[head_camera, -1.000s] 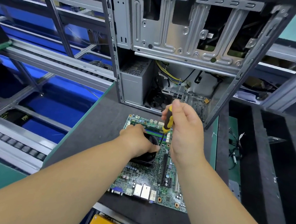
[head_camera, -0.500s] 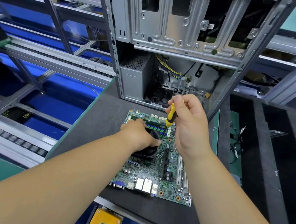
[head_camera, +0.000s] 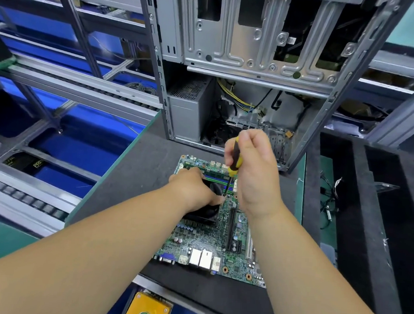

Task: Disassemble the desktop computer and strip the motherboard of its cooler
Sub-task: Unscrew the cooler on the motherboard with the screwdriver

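Hands (head_camera: 255, 174) (head_camera: 194, 190) on cooler (head_camera: 205, 211), screwdriver (head_camera: 233, 162) upright

Blue bins (head_camera: 85, 149) left; yellow box (head_camera: 148, 308) below; black foam tray (head_camera: 377, 215) right.

A green printed motherboard (head_camera: 210, 244) lies flat on the dark grey surface (head_camera: 137, 167), its port block at the near edge. The left hand (head_camera: 194, 190) rests on the black round cooler fan (head_camera: 203, 213) in the board's far half, fingers curled over its top. The right hand (head_camera: 255, 174) grips a yellow-and-black-handled screwdriver (head_camera: 233, 162) nearly upright, tip down at the board just right of the cooler. Beyond stands an open grey metal computer case (head_camera: 255, 62) with loose cables inside.
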